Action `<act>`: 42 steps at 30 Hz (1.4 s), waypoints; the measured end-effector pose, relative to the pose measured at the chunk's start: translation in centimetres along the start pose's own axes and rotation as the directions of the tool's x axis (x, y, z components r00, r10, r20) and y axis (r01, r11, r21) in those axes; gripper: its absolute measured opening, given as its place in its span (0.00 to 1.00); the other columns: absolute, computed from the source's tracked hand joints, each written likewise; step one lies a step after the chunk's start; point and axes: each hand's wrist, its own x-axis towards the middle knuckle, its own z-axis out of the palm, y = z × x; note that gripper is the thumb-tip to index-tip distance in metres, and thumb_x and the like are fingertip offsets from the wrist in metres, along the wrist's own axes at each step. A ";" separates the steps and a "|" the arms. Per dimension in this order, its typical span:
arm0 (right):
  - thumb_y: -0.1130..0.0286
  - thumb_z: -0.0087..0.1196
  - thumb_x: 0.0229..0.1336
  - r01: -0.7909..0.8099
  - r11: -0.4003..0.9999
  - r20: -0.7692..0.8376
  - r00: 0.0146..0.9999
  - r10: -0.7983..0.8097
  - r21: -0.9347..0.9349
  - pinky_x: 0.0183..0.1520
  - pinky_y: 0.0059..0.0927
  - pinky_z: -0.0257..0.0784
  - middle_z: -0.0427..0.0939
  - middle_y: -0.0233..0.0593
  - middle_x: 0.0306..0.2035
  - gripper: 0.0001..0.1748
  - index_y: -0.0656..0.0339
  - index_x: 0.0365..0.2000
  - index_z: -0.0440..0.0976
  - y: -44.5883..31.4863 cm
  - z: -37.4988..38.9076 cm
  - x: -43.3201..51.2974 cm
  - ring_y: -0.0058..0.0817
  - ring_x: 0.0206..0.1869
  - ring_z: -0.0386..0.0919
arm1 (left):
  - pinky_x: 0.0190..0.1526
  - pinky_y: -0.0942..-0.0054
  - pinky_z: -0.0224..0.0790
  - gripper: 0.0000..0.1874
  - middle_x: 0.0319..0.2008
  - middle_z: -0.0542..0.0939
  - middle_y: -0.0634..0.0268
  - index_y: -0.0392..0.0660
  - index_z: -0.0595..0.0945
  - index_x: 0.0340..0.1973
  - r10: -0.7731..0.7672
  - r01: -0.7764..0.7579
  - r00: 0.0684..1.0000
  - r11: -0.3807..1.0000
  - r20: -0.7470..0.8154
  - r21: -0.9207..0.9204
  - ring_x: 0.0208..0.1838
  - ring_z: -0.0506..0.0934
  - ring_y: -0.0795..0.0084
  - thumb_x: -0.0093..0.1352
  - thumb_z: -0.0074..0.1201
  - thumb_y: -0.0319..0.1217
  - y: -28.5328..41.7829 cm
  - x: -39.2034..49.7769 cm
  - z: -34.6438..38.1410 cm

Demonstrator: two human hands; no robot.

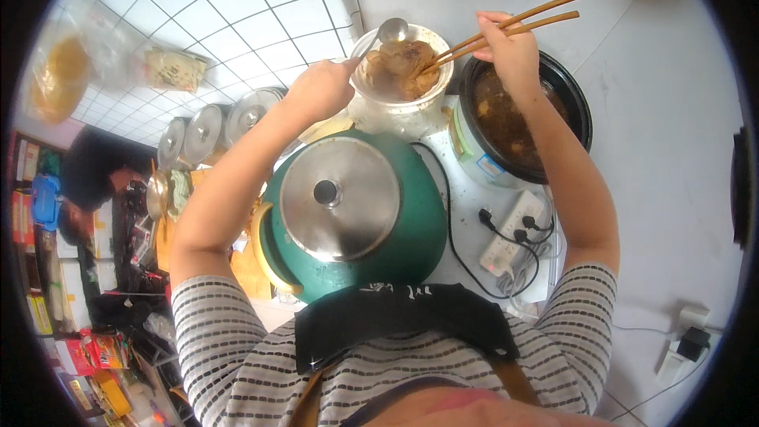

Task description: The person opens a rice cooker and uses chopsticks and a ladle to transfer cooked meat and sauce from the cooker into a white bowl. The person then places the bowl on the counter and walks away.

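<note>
My left hand point(323, 89) grips the handle of a metal ladle point(392, 30), whose bowl hangs over the rim of a white plastic bucket point(409, 108). Browned cooked meat point(403, 65) fills much of this bucket; its exact kind I cannot tell. Between the fingers of my right hand point(511, 53) is a pair of long wooden chopsticks point(533, 16), their tips touching the meat. Under my right forearm stands a round cooker point(477, 136) with a black inner pot, holding dark brown broth point(495, 112) with pieces in it.
A large green pot point(415, 213) with a steel lid point(341, 198) stands close before me. Right of it lie a power strip point(514, 231) and black cables. Several lidded steel containers point(204, 130) line the tiled wall. Beyond, at left, is another person point(101, 160) in dark clothing.
</note>
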 end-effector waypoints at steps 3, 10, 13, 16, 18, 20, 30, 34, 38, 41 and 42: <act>0.66 0.56 0.60 0.011 1.000 0.000 1.000 -0.011 -0.027 0.30 0.22 0.80 0.80 0.41 0.30 0.16 0.70 0.42 0.77 -0.7 -1.1 0.2 0.25 0.31 0.81 | 0.41 0.55 0.73 0.26 0.30 0.81 0.44 0.38 0.74 0.57 0.046 -0.050 0.997 0.995 -0.057 -0.081 0.35 0.80 0.48 0.61 0.46 0.26 -0.2 -0.1 0.6; 0.64 0.58 0.60 0.038 0.999 -0.207 0.977 -0.042 -0.023 0.35 0.22 0.80 0.80 0.42 0.33 0.17 0.70 0.42 0.77 -0.1 -12.7 -1.7 0.26 0.34 0.82 | 0.20 0.83 0.54 0.29 0.20 0.74 0.67 0.29 0.69 0.61 -0.216 0.228 0.962 0.289 0.168 -0.930 0.17 0.64 0.83 0.62 0.43 0.24 0.5 -0.9 1.2; 0.63 0.58 0.61 -0.007 0.956 -0.301 0.950 -0.086 -0.295 0.34 0.18 0.76 0.80 0.37 0.33 0.17 0.67 0.43 0.77 2.3 -17.9 -1.8 0.22 0.33 0.81 | 0.18 0.86 0.50 0.28 0.20 0.74 0.66 0.30 0.68 0.61 -0.137 0.196 0.973 0.054 0.187 -0.979 0.15 0.61 0.84 0.63 0.42 0.22 2.5 -1.7 1.5; 0.63 0.59 0.60 -0.115 0.828 -0.333 0.939 -0.091 -0.549 0.33 0.18 0.75 0.80 0.34 0.30 0.14 0.64 0.40 0.80 5.7 -20.6 -1.0 0.19 0.31 0.79 | 0.16 0.87 0.49 0.27 0.20 0.74 0.66 0.31 0.69 0.60 -0.102 0.222 0.968 -0.063 0.227 -0.973 0.13 0.60 0.85 0.63 0.41 0.21 4.5 -2.2 1.6; 0.59 0.57 0.59 -0.128 0.815 -0.330 0.940 -0.081 -0.566 0.33 0.27 0.74 0.82 0.37 0.25 0.16 0.63 0.38 0.80 8.2 -20.9 -0.2 0.24 0.25 0.79 | 0.16 0.86 0.49 0.26 0.20 0.74 0.65 0.31 0.70 0.59 -0.062 0.232 0.969 -0.106 0.239 -0.967 0.13 0.59 0.85 0.63 0.41 0.21 5.6 -2.3 1.9; 0.59 0.57 0.59 -0.184 0.832 -0.331 0.944 0.001 -0.523 0.33 0.27 0.74 0.82 0.37 0.25 0.17 0.64 0.37 0.80 10.2 -20.7 1.2 0.25 0.25 0.79 | 0.16 0.85 0.49 0.26 0.21 0.75 0.64 0.32 0.71 0.59 -0.023 0.245 0.968 -0.119 0.249 -0.962 0.12 0.58 0.84 0.64 0.41 0.20 6.6 -2.2 2.2; 0.55 0.58 0.58 -0.026 0.924 -0.056 0.998 0.005 -0.380 0.36 0.23 0.77 0.81 0.37 0.26 0.21 0.66 0.39 0.79 12.9 -15.4 5.0 0.22 0.29 0.80 | 0.17 0.85 0.49 0.27 0.20 0.74 0.62 0.33 0.70 0.60 -0.031 0.324 0.943 -0.155 0.333 -0.933 0.13 0.59 0.82 0.63 0.41 0.21 7.6 -2.2 4.4; 0.63 0.59 0.60 -0.002 0.954 0.128 0.991 0.042 -0.299 0.41 0.19 0.78 0.81 0.35 0.34 0.14 0.64 0.37 0.79 12.0 -13.8 3.9 0.18 0.37 0.79 | 0.17 0.85 0.49 0.27 0.20 0.73 0.63 0.33 0.70 0.60 -0.034 0.331 0.939 -0.177 0.342 -0.927 0.13 0.59 0.82 0.63 0.41 0.21 7.8 -2.4 4.6; 0.61 0.58 0.60 -0.072 0.985 0.221 0.969 0.106 -0.156 0.43 0.19 0.78 0.81 0.33 0.35 0.14 0.62 0.38 0.79 10.3 -14.0 2.8 0.19 0.38 0.79 | 0.18 0.85 0.49 0.27 0.20 0.73 0.63 0.33 0.69 0.60 -0.051 0.336 0.935 -0.178 0.350 -0.925 0.13 0.59 0.82 0.63 0.41 0.21 8.0 -2.7 4.7; 0.57 0.59 0.60 -0.020 0.804 0.213 0.960 0.180 -0.594 0.42 0.19 0.77 0.81 0.33 0.34 0.18 0.61 0.40 0.79 8.2 -15.8 2.8 0.19 0.38 0.79 | 0.17 0.85 0.48 0.27 0.19 0.73 0.63 0.33 0.70 0.60 -0.040 0.338 0.936 -0.174 0.349 -0.925 0.13 0.59 0.82 0.63 0.41 0.21 8.0 -2.9 4.8; 0.54 0.59 0.59 0.003 0.770 0.203 0.965 0.165 -0.637 0.40 0.20 0.76 0.81 0.34 0.33 0.20 0.62 0.40 0.79 7.2 -16.7 2.6 0.17 0.36 0.78 | 0.17 0.85 0.48 0.27 0.19 0.73 0.63 0.33 0.70 0.60 -0.050 0.340 0.935 -0.164 0.352 -0.926 0.13 0.59 0.82 0.63 0.41 0.21 8.0 -3.0 4.9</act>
